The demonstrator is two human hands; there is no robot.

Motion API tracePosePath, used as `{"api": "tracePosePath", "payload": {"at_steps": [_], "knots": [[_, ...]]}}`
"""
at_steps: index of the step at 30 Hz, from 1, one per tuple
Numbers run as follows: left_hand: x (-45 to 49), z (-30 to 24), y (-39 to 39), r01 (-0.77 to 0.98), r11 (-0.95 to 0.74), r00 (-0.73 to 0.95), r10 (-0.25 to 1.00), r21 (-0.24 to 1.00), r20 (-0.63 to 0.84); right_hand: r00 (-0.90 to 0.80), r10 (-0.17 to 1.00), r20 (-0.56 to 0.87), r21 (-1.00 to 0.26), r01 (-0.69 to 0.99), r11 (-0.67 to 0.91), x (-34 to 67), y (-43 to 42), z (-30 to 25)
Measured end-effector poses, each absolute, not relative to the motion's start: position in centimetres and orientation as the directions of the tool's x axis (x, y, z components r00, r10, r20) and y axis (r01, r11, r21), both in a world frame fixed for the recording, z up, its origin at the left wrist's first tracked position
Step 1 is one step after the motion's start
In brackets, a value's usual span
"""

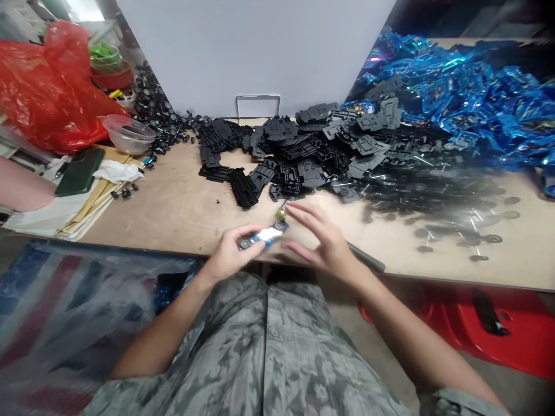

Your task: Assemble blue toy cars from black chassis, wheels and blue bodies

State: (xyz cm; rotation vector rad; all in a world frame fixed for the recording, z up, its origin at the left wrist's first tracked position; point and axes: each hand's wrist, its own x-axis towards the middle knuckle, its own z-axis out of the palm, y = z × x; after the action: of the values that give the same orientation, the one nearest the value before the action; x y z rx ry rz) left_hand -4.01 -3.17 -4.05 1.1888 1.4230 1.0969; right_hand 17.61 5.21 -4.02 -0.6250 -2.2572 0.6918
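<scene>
My left hand is closed on a shiny blue toy car, which lies on its side just above the table's front edge with two wheels showing. At the car's far end is a small gold-coloured piece with a thin rod; what it is I cannot make out. My right hand is beside that end, thumb and fingers apart, with the fingertips close to the gold piece. Beyond both hands lies a heap of black plastic car bases. A dark rod-shaped tool lies partly hidden behind my right wrist.
Wheels on axles spread over the right side, blurred. Blue shiny car bodies pile up at the back right. At left are more wheels, a clear bowl, a red bag and a dark phone. A pale panel stands behind.
</scene>
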Motion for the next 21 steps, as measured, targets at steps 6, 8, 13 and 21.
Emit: {"api": "tracePosePath", "payload": {"at_steps": [6, 8, 13, 21], "knots": [[-3.7, -3.6, -2.8, 0.167, 0.155, -0.112, 0.984, 0.974, -0.137, -0.758, 0.584, 0.291, -0.793, 0.15, 0.59, 17.2, 6.6, -5.2], [-3.5, -3.5, -2.8, 0.149, 0.155, -0.104, 0.985, 0.977, -0.141, -0.766, 0.606, 0.214, -0.858, 0.149, 0.492, 17.2, 6.2, -4.7], [-3.2, -3.4, -2.7, 0.143, 0.188, -0.09, 0.98, 0.972, -0.177, -0.851, 0.523, -0.045, -0.932, 0.224, 0.285, 17.1, 7.9, -1.9], [-2.1, -4.1, -3.0, 0.107, 0.172, -0.171, 0.973, 0.979, -0.153, -0.945, 0.215, -0.246, -0.62, 0.324, 0.715, 13.6, 10.3, 2.5]]}}
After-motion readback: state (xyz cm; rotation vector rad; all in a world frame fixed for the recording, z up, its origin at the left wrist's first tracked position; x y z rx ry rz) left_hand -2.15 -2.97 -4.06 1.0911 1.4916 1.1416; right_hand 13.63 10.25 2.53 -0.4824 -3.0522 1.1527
